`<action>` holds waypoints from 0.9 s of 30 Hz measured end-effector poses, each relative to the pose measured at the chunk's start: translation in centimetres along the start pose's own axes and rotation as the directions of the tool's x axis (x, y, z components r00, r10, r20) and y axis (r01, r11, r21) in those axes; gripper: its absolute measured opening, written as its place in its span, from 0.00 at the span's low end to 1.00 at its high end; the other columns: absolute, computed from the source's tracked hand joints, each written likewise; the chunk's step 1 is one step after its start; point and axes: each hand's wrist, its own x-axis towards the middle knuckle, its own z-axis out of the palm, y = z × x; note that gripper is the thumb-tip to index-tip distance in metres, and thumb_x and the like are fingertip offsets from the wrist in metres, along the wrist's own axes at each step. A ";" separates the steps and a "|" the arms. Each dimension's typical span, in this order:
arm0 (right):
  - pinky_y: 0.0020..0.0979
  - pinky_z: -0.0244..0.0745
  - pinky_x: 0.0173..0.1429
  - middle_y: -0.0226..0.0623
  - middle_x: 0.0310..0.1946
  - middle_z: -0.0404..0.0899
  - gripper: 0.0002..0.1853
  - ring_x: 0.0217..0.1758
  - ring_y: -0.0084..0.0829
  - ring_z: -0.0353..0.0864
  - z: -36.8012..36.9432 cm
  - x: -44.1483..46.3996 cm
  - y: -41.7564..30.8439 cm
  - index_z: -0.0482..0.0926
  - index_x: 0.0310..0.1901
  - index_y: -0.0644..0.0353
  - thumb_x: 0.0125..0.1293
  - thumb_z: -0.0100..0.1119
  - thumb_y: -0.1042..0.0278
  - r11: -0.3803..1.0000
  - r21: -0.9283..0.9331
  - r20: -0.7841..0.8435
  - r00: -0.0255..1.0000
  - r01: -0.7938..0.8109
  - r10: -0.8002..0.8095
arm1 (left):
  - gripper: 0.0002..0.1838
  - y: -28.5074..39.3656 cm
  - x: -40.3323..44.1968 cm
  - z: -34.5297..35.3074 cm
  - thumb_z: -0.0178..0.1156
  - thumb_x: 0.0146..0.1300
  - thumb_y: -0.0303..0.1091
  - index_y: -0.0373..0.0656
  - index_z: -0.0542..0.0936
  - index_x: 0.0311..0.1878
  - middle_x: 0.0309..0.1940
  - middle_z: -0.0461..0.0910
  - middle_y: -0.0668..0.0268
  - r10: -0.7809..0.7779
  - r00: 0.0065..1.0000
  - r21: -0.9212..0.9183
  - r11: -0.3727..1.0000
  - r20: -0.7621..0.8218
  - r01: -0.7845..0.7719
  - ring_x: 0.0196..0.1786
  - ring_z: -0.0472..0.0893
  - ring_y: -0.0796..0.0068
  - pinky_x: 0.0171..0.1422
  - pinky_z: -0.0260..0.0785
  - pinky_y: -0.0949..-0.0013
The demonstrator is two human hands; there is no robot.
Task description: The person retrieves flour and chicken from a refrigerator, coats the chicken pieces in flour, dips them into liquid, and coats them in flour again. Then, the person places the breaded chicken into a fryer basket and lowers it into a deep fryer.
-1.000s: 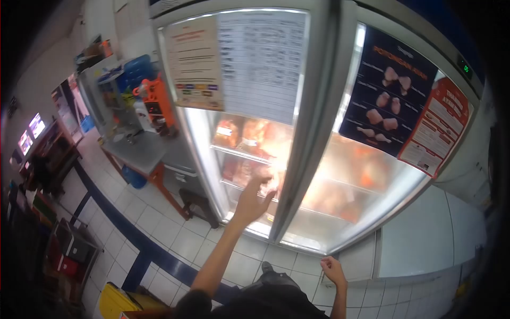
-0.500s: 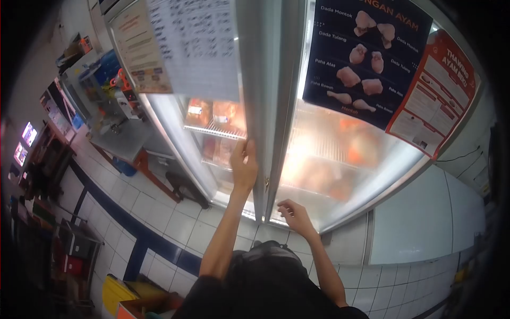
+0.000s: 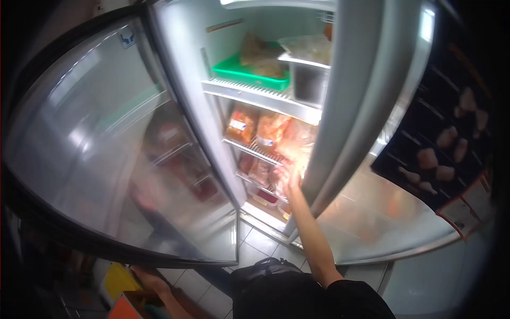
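Observation:
The glass door [image 3: 133,143] of the left cooler section stands swung out to the left. My right hand [image 3: 289,174] reaches inside with fingers apart, blurred by glare, beside bagged pinkish meat [image 3: 297,141] on the middle shelf. Whether it touches the bags is unclear. Orange-red bagged meat [image 3: 241,125] with a white label lies further left. My left hand [image 3: 146,277] is low at the left, by the door's bottom edge, its fingers mostly hidden. On the upper shelf sit a green tray [image 3: 249,74] with bagged food and a dark container [image 3: 309,84].
The right cooler door [image 3: 366,204] is shut and carries a dark poster [image 3: 435,122] with chicken pieces. A yellow bin [image 3: 121,282] and an orange-edged box [image 3: 125,307] stand at the lower left. White tiles [image 3: 260,238] show below the cooler.
The left door has swung open to the left. My left hand has moved from the door's edge to the lower left, and my right hand has gone up into the cooler.

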 end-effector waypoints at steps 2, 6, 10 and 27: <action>0.29 0.77 0.28 0.47 0.41 0.78 0.25 0.30 0.34 0.80 1.3 1.8 -1.2 0.66 0.54 0.63 0.72 0.52 0.47 0.998 0.061 -0.188 0.982 -0.001 0.012 | 0.28 2.9 -0.1 1.7 0.36 0.77 0.50 0.36 0.71 0.62 0.56 0.75 0.57 0.192 0.977 0.235 0.958 -0.089 -0.167 0.55 0.75 0.65 0.61 0.67 0.62; 0.25 0.63 0.20 0.33 0.23 0.75 0.12 0.22 0.21 0.72 4.3 4.1 -1.4 0.73 0.39 0.61 0.69 0.59 0.60 0.913 -0.225 -0.462 0.788 0.339 -0.407 | 0.24 0.2 -0.9 2.1 0.40 0.76 0.49 0.36 0.75 0.51 0.44 0.76 0.60 0.398 0.913 0.513 0.804 -0.089 -0.301 0.45 0.76 0.68 0.53 0.68 0.66; 0.28 0.63 0.27 0.29 0.20 0.73 0.11 0.23 0.19 0.70 9.4 -0.1 -1.6 0.74 0.27 0.61 0.67 0.60 0.68 0.411 -0.571 0.093 0.554 0.711 -0.828 | 0.12 -1.0 -3.9 12.3 0.52 0.71 0.38 0.38 0.76 0.44 0.39 0.77 0.63 -0.043 0.931 0.340 0.936 0.362 -0.089 0.42 0.76 0.70 0.50 0.68 0.68; 0.42 0.72 0.27 0.46 0.18 0.77 0.09 0.21 0.49 0.80 18.1 -10.1 -1.8 0.74 0.30 0.63 0.65 0.59 0.69 0.305 -0.543 0.357 0.543 0.782 -0.760 | 0.23 -14.6 -4.7 38.1 0.64 0.59 0.37 0.33 0.76 0.55 0.50 0.80 0.51 -0.101 0.386 0.061 0.992 0.917 0.114 0.54 0.80 0.60 0.56 0.71 0.59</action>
